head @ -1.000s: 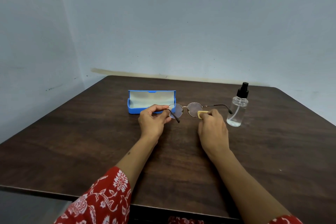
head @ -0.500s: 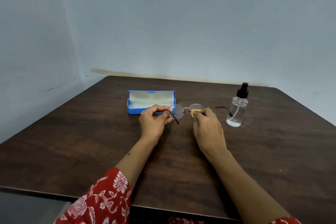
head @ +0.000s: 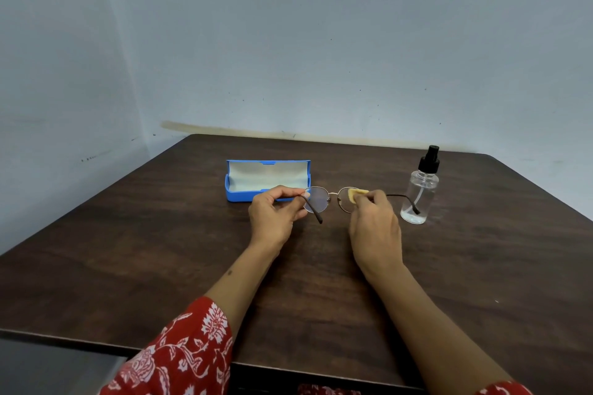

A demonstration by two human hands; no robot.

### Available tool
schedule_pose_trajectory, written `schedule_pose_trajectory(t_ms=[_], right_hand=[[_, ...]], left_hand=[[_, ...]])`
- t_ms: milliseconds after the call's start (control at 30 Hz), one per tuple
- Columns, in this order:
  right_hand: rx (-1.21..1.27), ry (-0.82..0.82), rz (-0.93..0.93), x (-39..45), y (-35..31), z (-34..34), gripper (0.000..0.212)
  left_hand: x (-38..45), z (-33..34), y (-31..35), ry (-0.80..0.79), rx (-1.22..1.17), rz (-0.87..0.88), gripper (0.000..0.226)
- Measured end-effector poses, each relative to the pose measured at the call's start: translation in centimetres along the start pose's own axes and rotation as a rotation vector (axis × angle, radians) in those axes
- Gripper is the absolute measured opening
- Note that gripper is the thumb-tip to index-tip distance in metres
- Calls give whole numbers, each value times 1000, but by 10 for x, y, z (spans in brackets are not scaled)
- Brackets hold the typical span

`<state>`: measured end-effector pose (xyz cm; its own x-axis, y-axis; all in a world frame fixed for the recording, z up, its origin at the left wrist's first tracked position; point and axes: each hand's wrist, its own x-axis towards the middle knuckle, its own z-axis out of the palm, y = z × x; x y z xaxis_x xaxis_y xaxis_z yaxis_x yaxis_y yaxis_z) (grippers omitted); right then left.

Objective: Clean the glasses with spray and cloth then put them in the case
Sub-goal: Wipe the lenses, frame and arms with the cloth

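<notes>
Bare grey walls meet in a corner behind a dark wooden table (head: pixel 160 260). On it, far side: blue case (head: pixel 268 181) lying open, pale lining showing; spray bottle (head: pixel 422 191) upright to the right, a little clear liquid at the bottom.

Glasses (head: pixel 330 200) held above the table between case and bottle, temples unfolded. Left hand (head: pixel 276 213) pinches the frame at its left hinge, thumb and forefinger curled on the metal. Right hand (head: pixel 373 224) pinches a small yellow cloth (head: pixel 356 194) against the right lens, fingers closed around it.

Step in hand, as I judge it: wiping the right lens. Left lens likely remains; casing not yet done.

Risks:
- Thin wire frame, held at one hinge only. Hard rubbing on the opposite lens could twist the bridge or bend the frame.
- Cloth is small and bunched; fingertips may slip past it and smear the lens.
- Right temple tip sits close to the bottle, seemingly in front of it. A sideways sweep could knock the bottle over.
- Cannot tell whether the lens is wet; a dry wipe could scratch.
</notes>
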<state>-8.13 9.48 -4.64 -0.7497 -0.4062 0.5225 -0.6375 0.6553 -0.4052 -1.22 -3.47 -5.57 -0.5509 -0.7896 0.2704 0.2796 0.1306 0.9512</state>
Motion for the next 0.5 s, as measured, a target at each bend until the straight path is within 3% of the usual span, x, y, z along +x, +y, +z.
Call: schedule_pose_trajectory(t_ms=[200, 367, 500], right_hand=[[73, -3, -141, -1, -4, 1, 29], [2, -9, -17, 0, 1, 1, 27], [34, -31, -99, 0, -2, 2, 30]], left_hand=[[1, 0, -2, -3, -7, -21, 7], [0, -1, -1, -9, -27, -2, 5], [2, 0, -2, -3, -13, -6, 6]])
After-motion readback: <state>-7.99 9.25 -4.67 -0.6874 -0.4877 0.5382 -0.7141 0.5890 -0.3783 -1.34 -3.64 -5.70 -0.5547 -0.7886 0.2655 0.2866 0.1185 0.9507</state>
